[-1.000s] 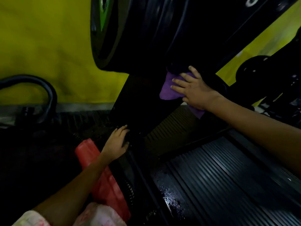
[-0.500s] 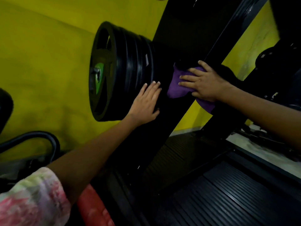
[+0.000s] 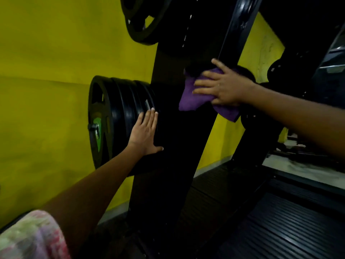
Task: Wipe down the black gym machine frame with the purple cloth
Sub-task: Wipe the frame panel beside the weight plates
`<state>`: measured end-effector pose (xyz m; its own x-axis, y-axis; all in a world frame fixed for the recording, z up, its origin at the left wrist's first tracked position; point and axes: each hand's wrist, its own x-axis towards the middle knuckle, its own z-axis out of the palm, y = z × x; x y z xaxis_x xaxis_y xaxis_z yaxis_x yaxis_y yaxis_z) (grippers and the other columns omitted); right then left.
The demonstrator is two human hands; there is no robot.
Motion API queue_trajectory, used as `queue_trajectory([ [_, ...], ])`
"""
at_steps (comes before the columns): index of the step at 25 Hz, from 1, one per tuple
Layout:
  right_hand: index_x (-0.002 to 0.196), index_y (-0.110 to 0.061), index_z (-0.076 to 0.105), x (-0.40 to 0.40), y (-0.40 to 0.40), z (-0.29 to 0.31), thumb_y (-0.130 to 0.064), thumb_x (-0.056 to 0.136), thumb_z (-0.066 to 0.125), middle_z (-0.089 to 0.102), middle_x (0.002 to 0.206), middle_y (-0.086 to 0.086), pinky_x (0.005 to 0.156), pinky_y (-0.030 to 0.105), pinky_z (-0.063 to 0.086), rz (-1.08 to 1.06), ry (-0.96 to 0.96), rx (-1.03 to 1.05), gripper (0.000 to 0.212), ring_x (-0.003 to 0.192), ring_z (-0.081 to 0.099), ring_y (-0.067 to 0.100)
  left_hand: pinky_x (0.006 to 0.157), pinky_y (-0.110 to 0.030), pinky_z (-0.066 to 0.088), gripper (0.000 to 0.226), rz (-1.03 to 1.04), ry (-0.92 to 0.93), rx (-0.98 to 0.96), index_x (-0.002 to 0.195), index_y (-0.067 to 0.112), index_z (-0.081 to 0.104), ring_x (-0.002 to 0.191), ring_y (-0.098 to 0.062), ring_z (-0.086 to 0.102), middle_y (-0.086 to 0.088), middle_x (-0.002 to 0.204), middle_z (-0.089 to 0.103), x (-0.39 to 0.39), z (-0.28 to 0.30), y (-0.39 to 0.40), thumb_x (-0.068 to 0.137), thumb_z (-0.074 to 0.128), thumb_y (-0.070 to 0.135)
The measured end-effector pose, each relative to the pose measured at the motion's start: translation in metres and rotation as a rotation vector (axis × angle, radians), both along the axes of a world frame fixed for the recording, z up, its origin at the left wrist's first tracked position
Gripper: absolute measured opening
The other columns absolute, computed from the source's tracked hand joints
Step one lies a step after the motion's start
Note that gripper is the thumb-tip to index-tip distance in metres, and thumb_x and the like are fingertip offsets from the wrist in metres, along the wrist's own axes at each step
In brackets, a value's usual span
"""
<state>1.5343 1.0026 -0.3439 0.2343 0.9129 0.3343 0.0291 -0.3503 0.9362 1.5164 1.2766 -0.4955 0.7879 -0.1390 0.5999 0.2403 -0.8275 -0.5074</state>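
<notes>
Ribbed black floor mat [image 3: 291, 230] carries the black frame's [image 3: 168, 184] base.

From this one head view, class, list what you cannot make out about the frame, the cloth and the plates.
- Black frame: dirt or wiped areas unreadable; too dark.
- Purple cloth: its middle is hidden under the right hand.
- Upper weight plate: cut off by the top edge.
- Stacked plates: markings too dim and small; left hand covers part.
- Patterned sleeve: blurred, cut by the bottom edge.

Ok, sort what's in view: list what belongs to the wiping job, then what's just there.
Job:
purple cloth
black frame
right hand, pressing the cloth to the frame
left hand, flat against the machine

Just there:
weight plates
upper plate
yellow wall
ribbed floor mat
</notes>
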Motion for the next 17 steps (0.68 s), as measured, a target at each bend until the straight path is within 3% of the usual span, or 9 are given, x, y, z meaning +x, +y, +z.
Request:
queue_trajectory([
  [2,0.120,-0.014,0.064,-0.001,-0.002,0.014,-0.047,0.083,0.036,0.066,0.118,0.009,0.095,0.071,0.021,-0.011,-0.029,0.158,0.057,0.108,0.062,0.036,0.118,-0.042,-0.002,0.116,-0.015,0.037,-0.003,0.146,-0.003,-0.017,0.147,-0.030,-0.004,-0.019,0.158,-0.012,-0.004,0.007,-0.001,0.081,0.031,0.080],
  [6,0.124,-0.016,0.061,0.011,0.020,-0.020,-0.046,0.086,0.036,0.059,0.129,0.009,0.107,0.062,0.020,0.131,-0.009,0.501,0.054,0.121,0.052,0.033,0.115,-0.036,0.013,0.093,-0.255,0.008,-0.203,0.152,0.006,0.000,0.145,-0.023,0.014,-0.010,0.160,0.005,-0.013,0.039,-0.019,0.090,0.041,0.062],
  [11,0.137,-0.018,0.049,0.021,0.026,-0.043,-0.042,0.090,0.039,0.044,0.145,0.007,0.112,0.052,0.005,0.340,0.042,0.749,0.053,0.131,0.039,0.032,0.116,-0.037,0.012,0.078,-0.491,-0.048,-0.208,0.150,0.005,0.016,0.144,-0.023,0.020,-0.011,0.157,0.020,-0.009,0.072,-0.062,0.089,0.053,0.036],
  [14,0.143,-0.017,0.041,0.031,0.033,-0.077,-0.037,0.092,0.041,0.034,0.152,0.007,0.114,0.049,0.004,0.560,0.226,0.946,0.055,0.138,0.027,0.032,0.110,-0.034,0.022,0.059,-0.703,-0.021,-0.442,0.139,0.000,0.039,0.132,-0.032,0.038,-0.021,0.143,0.042,-0.002,0.082,-0.079,0.084,0.054,0.016],
  [17,0.145,-0.014,0.036,0.031,0.057,-0.112,-0.032,0.092,0.040,0.026,0.154,0.009,0.114,0.046,0.001,0.770,0.460,1.205,0.056,0.143,0.015,0.028,0.101,-0.026,0.030,0.055,-0.871,0.050,-0.657,0.129,-0.008,0.049,0.123,-0.036,0.047,-0.026,0.133,0.049,0.005,0.072,-0.083,0.075,0.048,0.006],
])
